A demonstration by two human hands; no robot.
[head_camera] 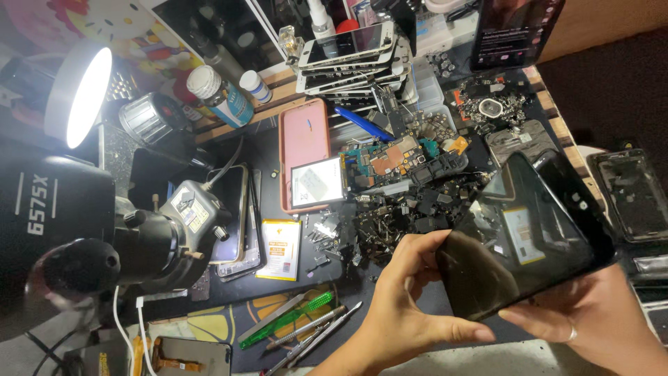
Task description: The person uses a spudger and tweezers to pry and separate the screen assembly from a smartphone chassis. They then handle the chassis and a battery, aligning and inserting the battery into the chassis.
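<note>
Both hands grip the black tablet (525, 237) above the worktop (431, 306): left hand (410, 299) and right hand (598, 313) at its near edge; the tablet is unopened, tools (306, 327) left of it untouched.

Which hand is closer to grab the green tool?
Probably the left hand: it grips the black tablet at its lower-left edge, nearer the green tool. The right hand is farther away.

A lit round lamp (78, 94) and black microscope (104, 244) stand left of a pink phone case (303, 143), stacked phone screens (351, 59) and green-handled tools (289, 320).
</note>
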